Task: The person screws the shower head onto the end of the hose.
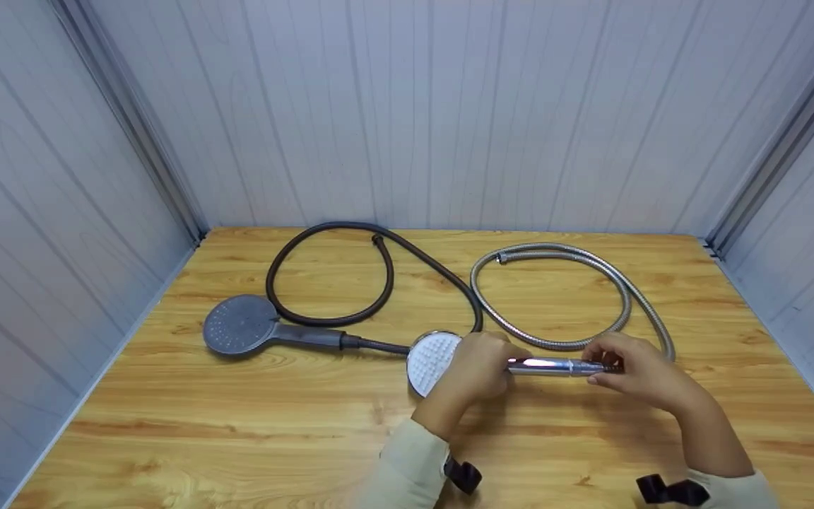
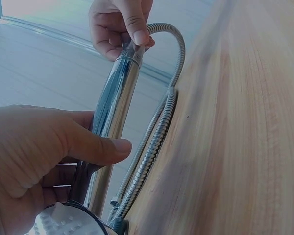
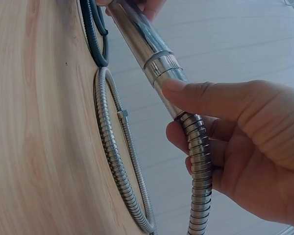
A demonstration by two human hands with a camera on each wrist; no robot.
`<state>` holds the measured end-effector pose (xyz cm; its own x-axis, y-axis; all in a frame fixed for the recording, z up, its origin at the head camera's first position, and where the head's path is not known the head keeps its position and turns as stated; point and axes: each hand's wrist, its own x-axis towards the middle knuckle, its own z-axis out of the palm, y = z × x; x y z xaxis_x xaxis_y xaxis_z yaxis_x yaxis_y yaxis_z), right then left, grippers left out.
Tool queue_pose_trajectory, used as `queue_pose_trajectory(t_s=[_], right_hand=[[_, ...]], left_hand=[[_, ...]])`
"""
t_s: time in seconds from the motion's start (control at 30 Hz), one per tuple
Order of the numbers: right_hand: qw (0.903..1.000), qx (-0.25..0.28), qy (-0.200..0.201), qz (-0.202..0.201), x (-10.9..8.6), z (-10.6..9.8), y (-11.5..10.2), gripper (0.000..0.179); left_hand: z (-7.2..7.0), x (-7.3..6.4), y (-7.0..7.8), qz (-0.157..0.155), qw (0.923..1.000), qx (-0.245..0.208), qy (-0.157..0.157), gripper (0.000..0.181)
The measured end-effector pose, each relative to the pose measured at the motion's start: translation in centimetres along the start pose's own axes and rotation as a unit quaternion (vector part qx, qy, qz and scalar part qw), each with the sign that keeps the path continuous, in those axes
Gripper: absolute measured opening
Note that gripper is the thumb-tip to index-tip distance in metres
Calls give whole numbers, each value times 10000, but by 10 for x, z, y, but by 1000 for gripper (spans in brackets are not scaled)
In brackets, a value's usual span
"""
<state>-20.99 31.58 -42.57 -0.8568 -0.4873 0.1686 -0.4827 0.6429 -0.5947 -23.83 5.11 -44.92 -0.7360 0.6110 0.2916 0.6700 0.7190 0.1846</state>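
My left hand grips the chrome handle of a shower head whose round white spray face points up, left of the hand. At the handle's other end, my right hand pinches the smooth metal connector between thumb and fingers. The connector meets the handle end with a thin seam between them. A ribbed silver shower hose runs out of the connector past my right fingers, and loops on the table behind the hands. How far the connector is screwed on cannot be seen.
A grey shower head lies at the left on the wooden table, joined to a dark hose coiled behind it. That hose passes close to the white spray face. Pale panelled walls enclose the back and both sides.
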Motion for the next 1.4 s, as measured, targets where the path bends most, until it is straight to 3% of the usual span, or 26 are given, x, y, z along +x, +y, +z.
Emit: queue_pose_trajectory(t_s=[0.47,0.87,1.03,1.4], right_hand=[[9995,92,-215,193,0,-3,2,16],[9977,264,-490,391,1,-7,0,23],[9975,332,-450,423,0,-7,-1,24],[9988,262,-187,367,0,-4,-1,25]], left_hand=[[-1,0,0,-29,10000,27,-76,40],[-2,1,1,7,10000,-2,-80,39],[-1,1,0,135,9999,89,56,40],[-2,1,1,-21,9999,10,-131,40]])
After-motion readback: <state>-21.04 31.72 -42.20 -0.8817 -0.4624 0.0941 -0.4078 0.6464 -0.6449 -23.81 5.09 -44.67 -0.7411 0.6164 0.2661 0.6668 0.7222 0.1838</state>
